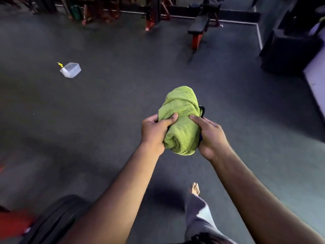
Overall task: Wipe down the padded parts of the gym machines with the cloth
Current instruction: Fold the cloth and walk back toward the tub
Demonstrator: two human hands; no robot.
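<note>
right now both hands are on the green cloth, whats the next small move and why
Probably walk toward the bench ahead. The left hand and right hand both grip the bunched green cloth in mid-air over the floor, touching no pad yet.

One green cloth [181, 120], bunched into a roll. Two hands: the left hand [154, 132] and the right hand [211, 136]. One bare foot [195, 189]. One clear plastic tub [71, 69] on the floor. One padded bench [197, 26], and perhaps more machines in the blurred background.
</note>
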